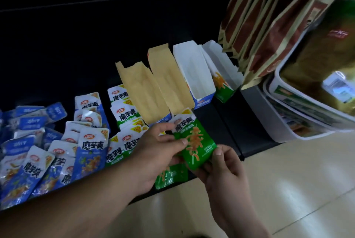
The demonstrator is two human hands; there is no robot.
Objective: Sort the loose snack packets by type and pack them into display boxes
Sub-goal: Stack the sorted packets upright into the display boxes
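Observation:
A green snack packet [194,141] hangs just above the dark shelf's front edge, held between both hands. My left hand [159,151] pinches its upper left side, thumb on the front. My right hand [222,166] grips its lower right corner from below. Blue packets [38,153] lie heaped on the shelf at the left, with green packets [124,116] piled beside them and another green one [171,176] under my left hand. Four open display boxes stand behind: two with brown insides [146,93] [169,78], a white-lined blue box [196,72] and a green box [222,76].
Hanging brown-and-gold bags [259,26] crowd the upper right. Below them white tubs [299,118] with printed labels sit stacked by a large gold bag [326,61]. A pale tiled floor [288,189] lies beyond the shelf edge [259,122].

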